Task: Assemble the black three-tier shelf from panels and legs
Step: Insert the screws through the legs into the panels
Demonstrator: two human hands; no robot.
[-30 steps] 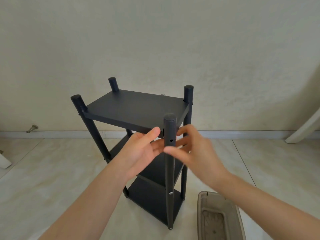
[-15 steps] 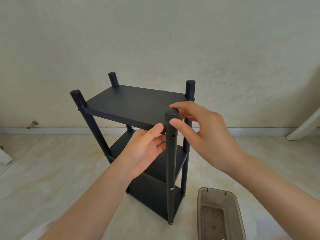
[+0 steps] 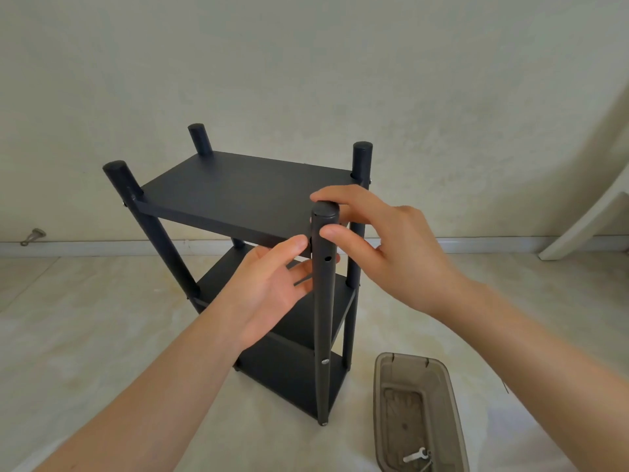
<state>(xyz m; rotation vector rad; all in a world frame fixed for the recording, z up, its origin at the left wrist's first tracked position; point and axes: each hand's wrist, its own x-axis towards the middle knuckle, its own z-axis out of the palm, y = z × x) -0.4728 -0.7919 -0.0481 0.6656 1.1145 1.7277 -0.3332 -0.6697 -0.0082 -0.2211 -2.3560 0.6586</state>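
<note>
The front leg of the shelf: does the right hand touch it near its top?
Touching. The head view shows the right hand pinching the front leg just under its cap: thumb on the near side, a fingertip behind the cap.

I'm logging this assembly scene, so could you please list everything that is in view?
shelf panels: three, black, stacked between the legs; top panel uppermost
legs: four, black, at the corners; near leg in front
container: one, translucent brown, floor, lower right
wrench: one, silver, inside the container
metal fitting: one, grey, floor by the baseboard, far left
white furniture piece: one, right edge
left hand: fingers under the top panel's near corner
right hand: pinches the near leg's top
</note>
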